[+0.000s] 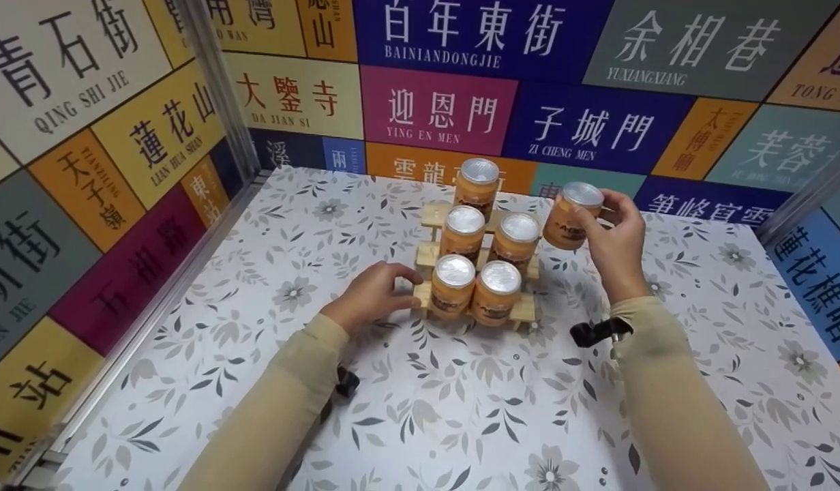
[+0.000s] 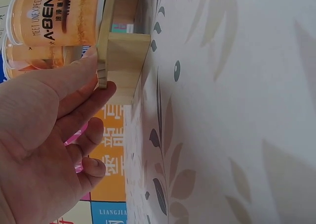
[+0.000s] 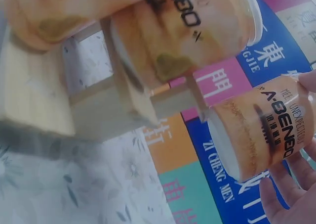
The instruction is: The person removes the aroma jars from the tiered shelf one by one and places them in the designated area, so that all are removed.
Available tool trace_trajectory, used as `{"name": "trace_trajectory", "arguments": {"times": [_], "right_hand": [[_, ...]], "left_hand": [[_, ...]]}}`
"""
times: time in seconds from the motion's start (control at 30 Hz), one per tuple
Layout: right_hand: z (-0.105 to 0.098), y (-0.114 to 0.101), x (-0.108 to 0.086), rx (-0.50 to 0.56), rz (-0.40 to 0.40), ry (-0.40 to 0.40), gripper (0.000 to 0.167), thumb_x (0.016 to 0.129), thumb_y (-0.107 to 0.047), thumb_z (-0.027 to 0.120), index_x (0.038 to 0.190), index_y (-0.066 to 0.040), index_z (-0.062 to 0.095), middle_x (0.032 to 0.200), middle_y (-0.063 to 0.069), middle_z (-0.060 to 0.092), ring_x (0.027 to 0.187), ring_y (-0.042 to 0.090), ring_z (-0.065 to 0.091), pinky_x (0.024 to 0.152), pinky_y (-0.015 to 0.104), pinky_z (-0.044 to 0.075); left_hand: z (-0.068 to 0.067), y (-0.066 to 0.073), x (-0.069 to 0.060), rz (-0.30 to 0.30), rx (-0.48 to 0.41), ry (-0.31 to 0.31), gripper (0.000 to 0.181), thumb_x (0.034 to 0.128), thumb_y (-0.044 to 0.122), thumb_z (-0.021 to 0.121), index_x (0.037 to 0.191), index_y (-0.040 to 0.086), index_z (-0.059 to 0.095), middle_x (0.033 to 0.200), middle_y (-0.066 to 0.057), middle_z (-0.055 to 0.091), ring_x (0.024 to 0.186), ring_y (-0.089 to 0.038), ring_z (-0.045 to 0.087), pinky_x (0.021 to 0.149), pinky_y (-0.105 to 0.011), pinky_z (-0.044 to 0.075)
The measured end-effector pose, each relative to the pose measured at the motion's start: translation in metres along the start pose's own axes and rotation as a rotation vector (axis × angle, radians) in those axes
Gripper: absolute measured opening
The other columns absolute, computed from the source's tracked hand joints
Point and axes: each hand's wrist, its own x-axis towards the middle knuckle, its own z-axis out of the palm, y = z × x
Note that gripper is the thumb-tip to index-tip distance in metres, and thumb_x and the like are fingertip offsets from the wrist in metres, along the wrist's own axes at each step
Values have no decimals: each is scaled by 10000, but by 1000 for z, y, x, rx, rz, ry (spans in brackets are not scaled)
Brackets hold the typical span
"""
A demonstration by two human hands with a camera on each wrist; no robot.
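A small wooden step rack (image 1: 526, 310) stands on the table, carrying several orange cans with silver lids: two on the bottom step, two on the middle one, and a single can (image 1: 476, 187) at the left of the top. My left hand (image 1: 376, 293) pinches the left end of the bottom step; in the left wrist view the thumb lies over the board (image 2: 102, 61) and the index finger under it. Raised just right of the top step, another orange can (image 1: 563, 221) is held upright in my right hand (image 1: 619, 239). Its printed label faces the right wrist view.
The table (image 1: 420, 423) has a white cover with grey flowers and leaves. Panels of coloured signs (image 1: 433, 109) rise behind it and along both sides. A metal frame post (image 1: 222, 82) stands at the back left corner.
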Motion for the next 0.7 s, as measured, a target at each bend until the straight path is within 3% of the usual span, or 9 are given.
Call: {"name": "trace_trajectory", "arguments": {"times": [0.27, 0.5, 0.7], "right_hand": [[-9, 15, -7, -30, 66, -30, 489, 962, -272, 728, 1392, -107, 563, 1336, 2, 569, 1183, 130, 560, 1014, 305, 433], [-16, 33, -15, -97, 80, -60, 520, 960, -294, 728, 1404, -91, 548, 1403, 74, 563, 1225, 163, 564, 994, 290, 446], [-22, 47, -23, -148, 137, -106, 527, 945, -269, 733, 1402, -84, 548, 1455, 102, 552, 1256, 197, 574, 994, 298, 482]], "left_hand": [[0, -3, -1, 11, 15, 7, 369, 899, 277, 824, 1241, 176, 728, 1225, 3, 698, 974, -217, 593, 893, -384, 480], [0, -1, -1, -16, -3, 6, 374, 893, 267, 828, 1243, 187, 725, 1245, -11, 688, 1027, -249, 607, 908, -396, 482], [2, 2, 1, -31, -8, -11, 384, 890, 273, 831, 1249, 195, 721, 1254, -49, 681, 1036, -257, 601, 899, -392, 480]]}}
